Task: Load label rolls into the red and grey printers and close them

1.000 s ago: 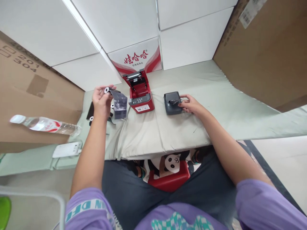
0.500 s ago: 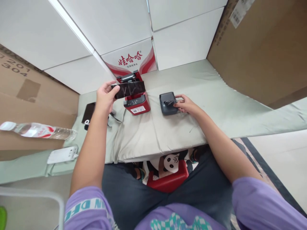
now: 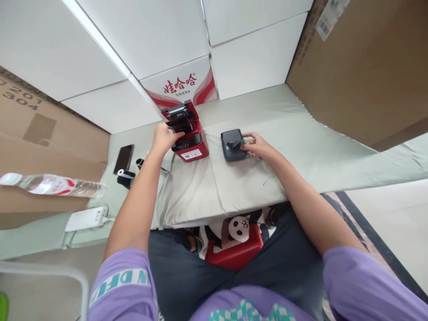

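Observation:
My left hand (image 3: pixel 164 139) pinches a black film strip (image 3: pixel 179 125), fingers closed, over the red label printer (image 3: pixel 202 148). The printer's lid (image 3: pixel 191 107) stands raised, showing a roller and a red inside. How far the strip reaches inside I cannot tell. To the right, my right hand (image 3: pixel 258 146) grips the right edge of a small dark grey box-shaped device (image 3: pixel 231 155). A crumpled black scrap (image 3: pixel 235 144) lies on its top, close to my right thumb.
A black phone (image 3: pixel 123 159), small black rolls (image 3: pixel 125 179) and a white power bank (image 3: pixel 86 218) lie on the left. A water bottle (image 3: pixel 53 184) is beside the left carton (image 3: pixel 40 127). White boxes (image 3: pixel 174 35) line the back; a large carton (image 3: pixel 368 76) stands right.
My left hand has moved right and slightly down, carrying the black film strip from in front of the raised lid to the open printer. My right hand stays on the grey device.

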Motion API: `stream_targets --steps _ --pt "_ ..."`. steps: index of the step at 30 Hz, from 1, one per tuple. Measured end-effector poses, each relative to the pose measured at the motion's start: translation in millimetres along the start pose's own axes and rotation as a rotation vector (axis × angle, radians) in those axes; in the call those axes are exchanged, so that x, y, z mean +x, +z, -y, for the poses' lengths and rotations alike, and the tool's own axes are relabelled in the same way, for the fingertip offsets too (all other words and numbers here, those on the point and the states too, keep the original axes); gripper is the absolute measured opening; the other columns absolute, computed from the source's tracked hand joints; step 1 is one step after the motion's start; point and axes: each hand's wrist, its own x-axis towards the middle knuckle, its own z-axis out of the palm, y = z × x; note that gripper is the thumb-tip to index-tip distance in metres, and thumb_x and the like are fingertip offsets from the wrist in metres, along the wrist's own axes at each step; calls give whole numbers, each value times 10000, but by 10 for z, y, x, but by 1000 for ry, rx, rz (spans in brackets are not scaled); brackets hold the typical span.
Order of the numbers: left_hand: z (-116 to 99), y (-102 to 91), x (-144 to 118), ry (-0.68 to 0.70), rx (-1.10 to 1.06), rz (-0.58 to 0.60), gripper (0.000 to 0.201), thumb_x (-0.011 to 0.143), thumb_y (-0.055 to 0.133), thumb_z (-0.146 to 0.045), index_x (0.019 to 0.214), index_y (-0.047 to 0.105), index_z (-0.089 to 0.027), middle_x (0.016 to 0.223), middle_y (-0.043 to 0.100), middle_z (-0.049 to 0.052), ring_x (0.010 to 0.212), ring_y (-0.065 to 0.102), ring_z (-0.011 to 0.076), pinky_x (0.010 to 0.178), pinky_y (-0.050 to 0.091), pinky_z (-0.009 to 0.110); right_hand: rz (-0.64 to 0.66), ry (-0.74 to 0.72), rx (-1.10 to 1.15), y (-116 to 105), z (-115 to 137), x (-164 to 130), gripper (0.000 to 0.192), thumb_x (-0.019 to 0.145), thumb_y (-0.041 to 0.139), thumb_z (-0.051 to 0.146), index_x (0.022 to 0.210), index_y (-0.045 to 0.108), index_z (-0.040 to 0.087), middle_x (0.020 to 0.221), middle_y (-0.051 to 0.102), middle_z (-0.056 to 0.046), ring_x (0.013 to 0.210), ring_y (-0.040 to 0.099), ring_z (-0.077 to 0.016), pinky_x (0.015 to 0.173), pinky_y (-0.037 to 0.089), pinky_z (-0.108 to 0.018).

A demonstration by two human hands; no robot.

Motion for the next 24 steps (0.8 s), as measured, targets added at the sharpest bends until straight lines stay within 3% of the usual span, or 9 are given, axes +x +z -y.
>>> stream_targets --steps 5,10,12,15,19,22,24 --pt "23 149 193 -14 116 70 329 800 614 -184 1073 794 -144 977 782 87 916 672 236 892 498 351 2 -3 4 -6 -10 7 403 835 704 101 1177 534 229 560 497 98 437 444 -93 333 279 -153" --pt "-3 184 316 21 435 241 219 756 637 -157 883 809 -206 957 795 146 1113 685 405 1064 403 552 5 -12 1 -6 -23 18 408 832 709 104 1180 537 229 559 503 96 436 443 -93 336 281 -156" --pt "-23 142 319 14 496 317 199 755 617 -141 813 798 -198 936 797 156 1120 682 434 1077 375 614 7 -12 1 -10 -30 20 409 832 710 108 1180 536 231 559 503 98 429 438 -91 336 278 -157" --pt "-32 14 224 72 339 320 220 793 616 -209 883 817 -211 1021 811 122 1104 697 385 1083 419 566 10 -13 7 -13 -31 17 404 831 711 116 1178 538 234 560 501 99 427 447 -89 338 273 -155" --pt "6 -146 -68 132 -18 230 384 841 640 -510 1001 818 -210 1057 812 79 1039 714 314 970 541 410 9 -10 0 -8 -24 15 393 833 701 110 1169 536 232 552 494 100 423 446 -92 338 276 -157" --pt "57 -178 -314 141 -29 179 561 858 572 -675 963 811 -179 1016 810 106 1024 716 336 969 543 448 10 -12 -9 -2 -20 18 394 839 698 109 1172 529 233 553 503 98 421 442 -94 338 287 -160" --pt "94 -175 -444 259 -13 167 640 884 507 -730 1009 817 -184 1137 800 126 1148 689 347 1074 486 486 5 -11 -9 2 -13 15 393 842 695 107 1173 526 234 550 500 98 426 443 -96 338 289 -159"
